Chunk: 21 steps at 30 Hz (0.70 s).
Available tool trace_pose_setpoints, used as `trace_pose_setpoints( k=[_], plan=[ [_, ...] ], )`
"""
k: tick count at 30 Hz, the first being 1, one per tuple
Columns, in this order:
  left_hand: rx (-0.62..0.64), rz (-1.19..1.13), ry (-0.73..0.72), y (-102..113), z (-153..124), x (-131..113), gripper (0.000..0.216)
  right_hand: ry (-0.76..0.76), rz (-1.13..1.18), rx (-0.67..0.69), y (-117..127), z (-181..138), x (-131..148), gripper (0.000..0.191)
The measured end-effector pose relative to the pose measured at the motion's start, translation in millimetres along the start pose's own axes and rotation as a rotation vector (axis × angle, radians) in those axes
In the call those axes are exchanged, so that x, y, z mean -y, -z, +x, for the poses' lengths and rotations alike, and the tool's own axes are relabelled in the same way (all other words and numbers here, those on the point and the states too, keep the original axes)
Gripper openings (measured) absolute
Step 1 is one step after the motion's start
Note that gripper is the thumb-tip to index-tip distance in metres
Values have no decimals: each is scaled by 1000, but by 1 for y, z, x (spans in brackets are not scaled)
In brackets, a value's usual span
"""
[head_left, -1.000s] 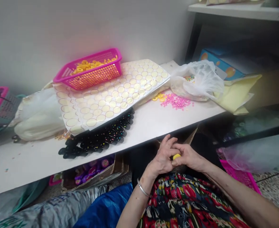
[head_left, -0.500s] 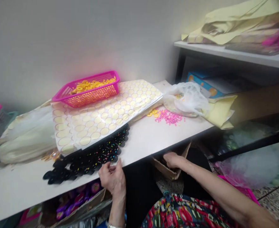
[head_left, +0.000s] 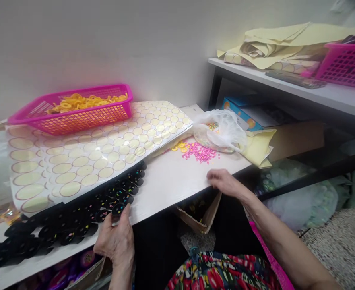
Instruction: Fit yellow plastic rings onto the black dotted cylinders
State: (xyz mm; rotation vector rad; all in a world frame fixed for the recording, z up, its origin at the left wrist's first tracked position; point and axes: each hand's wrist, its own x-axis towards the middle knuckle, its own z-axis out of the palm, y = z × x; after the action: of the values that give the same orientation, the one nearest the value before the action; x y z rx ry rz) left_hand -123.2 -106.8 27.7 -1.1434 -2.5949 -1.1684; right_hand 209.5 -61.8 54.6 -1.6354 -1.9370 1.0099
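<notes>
Several small black round cups with coloured specks inside lie in overlapping rows along the left front of the table. At the near right end of these rows, my left hand has its thumb and fingers closed around the sides of one black cup. My right hand is just over the table's front edge, fingers curled inward; whatever they may hold is hidden. Beyond it lie a scatter of tiny pink rings and a few yellow rings. Below the edge, an open cardboard box sits between my legs.
A pink basket of yellow rings stands on sheets of round stickers. At the back right are a plastic bag, yellow paper and a blue box. A shelf overhangs the right side.
My right hand has come up out of the cardboard box to the table edge. My left hand has closed around a black cup. The view has turned right.
</notes>
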Motion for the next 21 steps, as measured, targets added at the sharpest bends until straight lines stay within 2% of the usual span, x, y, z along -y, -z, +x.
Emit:
trace_pose_setpoints(
  k=[1, 2, 4, 8, 10, 12, 14, 15, 18, 21],
  plan=[
    [-16, -1, -24, -1, 0, 1, 39, -22, -88, -223, 5, 9, -8, 15],
    [-29, -9, -36, -1, -1, 2, 39, -46, -168, -369, 8, 18, -17, 16],
    [-39, -36, -36, 0, -3, 3, 38, -81, -288, -457, 9, 34, -30, 19],
    [-4, -116, -97, 3, -18, -3, 40, -130, -459, -402, 6, 47, -38, 20],
    [107, -210, -198, 0, -31, -13, 37, -148, -492, -388, 4, 46, -35, 22],
    [302, -346, -283, -10, -44, -28, 31, -141, -453, -405, 1, 42, -26, 18],
    [499, -446, -374, -26, -55, -45, 26, -41, -325, -430, -6, 36, -10, 13],
    [553, -478, -418, -35, -60, -53, 25, 53, -234, -431, -10, 32, -1, 11],
    [643, -509, -446, -60, -68, -71, 22, 319, 10, -357, -27, 19, 28, 11],
    [665, -509, -433, -71, -72, -79, 20, 422, 71, -305, -42, 13, 45, 12]
  ],
)
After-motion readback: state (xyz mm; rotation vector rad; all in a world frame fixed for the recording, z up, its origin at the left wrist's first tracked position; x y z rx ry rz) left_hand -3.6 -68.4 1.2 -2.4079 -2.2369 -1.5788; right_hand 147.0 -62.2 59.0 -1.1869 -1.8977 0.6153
